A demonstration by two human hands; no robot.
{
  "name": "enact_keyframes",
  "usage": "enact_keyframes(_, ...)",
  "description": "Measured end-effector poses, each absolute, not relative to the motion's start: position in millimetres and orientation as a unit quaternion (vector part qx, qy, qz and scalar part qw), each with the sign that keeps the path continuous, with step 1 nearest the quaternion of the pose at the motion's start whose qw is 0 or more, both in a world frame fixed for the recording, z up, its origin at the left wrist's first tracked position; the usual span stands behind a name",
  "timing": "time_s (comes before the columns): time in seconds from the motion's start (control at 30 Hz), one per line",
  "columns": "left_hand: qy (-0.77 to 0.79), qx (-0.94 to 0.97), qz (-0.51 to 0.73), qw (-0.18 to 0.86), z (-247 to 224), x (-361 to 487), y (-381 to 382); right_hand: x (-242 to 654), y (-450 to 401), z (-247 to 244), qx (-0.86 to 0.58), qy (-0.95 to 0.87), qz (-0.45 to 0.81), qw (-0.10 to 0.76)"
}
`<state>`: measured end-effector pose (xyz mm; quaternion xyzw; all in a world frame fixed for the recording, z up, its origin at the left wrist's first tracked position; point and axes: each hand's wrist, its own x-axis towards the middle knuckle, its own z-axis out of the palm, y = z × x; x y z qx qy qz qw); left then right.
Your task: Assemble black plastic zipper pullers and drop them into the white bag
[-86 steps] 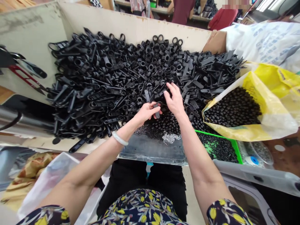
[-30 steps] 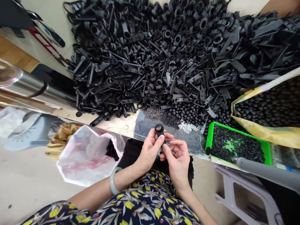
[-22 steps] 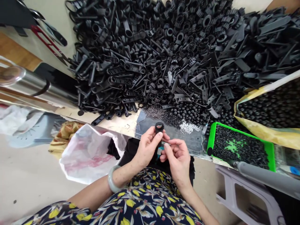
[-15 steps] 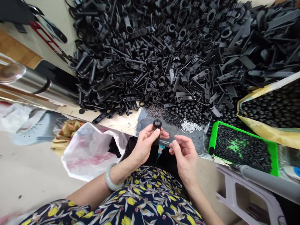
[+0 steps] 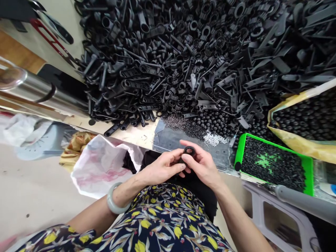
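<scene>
A black plastic part with a ring-shaped end (image 5: pixel 189 150) is held between my two hands, in front of the lap at the bench edge. My right hand (image 5: pixel 204 163) grips the ring end, its thumb over the near side and its fingers behind. From the left, my left hand (image 5: pixel 164 168) closes on the same part below the ring, with thumb and fingers around it. Most of the part below the ring is hidden by the fingers. Just beyond the hands, small silver pins (image 5: pixel 215 138) lie in a pile on a grey mat (image 5: pixel 170 138).
A large heap of black plastic parts (image 5: pixel 157 66) covers the bench. On the right are a green tray (image 5: pixel 274 142) of small black pieces and a yellow bag (image 5: pixel 296 136) of black beads. A white bag (image 5: pixel 91 168) hangs at left, below a steel flask (image 5: pixel 39 87).
My right hand has come in and taken hold of the ring end. The part has moved slightly right and nearer, and my left hand has shifted lower on it.
</scene>
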<state>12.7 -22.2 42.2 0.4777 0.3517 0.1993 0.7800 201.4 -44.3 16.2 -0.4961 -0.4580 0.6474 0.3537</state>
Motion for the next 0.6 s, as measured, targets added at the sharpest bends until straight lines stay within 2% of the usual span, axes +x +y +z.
enact_keyframes(0.2, 0.464, 0.521, 0.234, 0.677, 19.8, 22.8, -29.6, 195.8, -38.7, -1.2, -0.537, -0.569, 0.528, 0.330)
enact_keyframes(0.3, 0.428, 0.454, 0.286, 0.727, 18.9, 26.3, -26.3, 197.5, -30.4, -3.6, -0.521, -0.548, 0.553, 0.351)
enact_keyframes(0.47, 0.376, 0.360, 0.377, 0.766, 35.7, 24.6, -17.0, 201.9, -37.5, 2.9, -0.456, -0.487, 0.592, 0.452)
enact_keyframes(0.6, 0.424, 0.349, 0.408, 0.729, 39.9, 23.1, -19.9, 199.6, -50.3, 11.9, -0.509, -0.564, 0.513, 0.400)
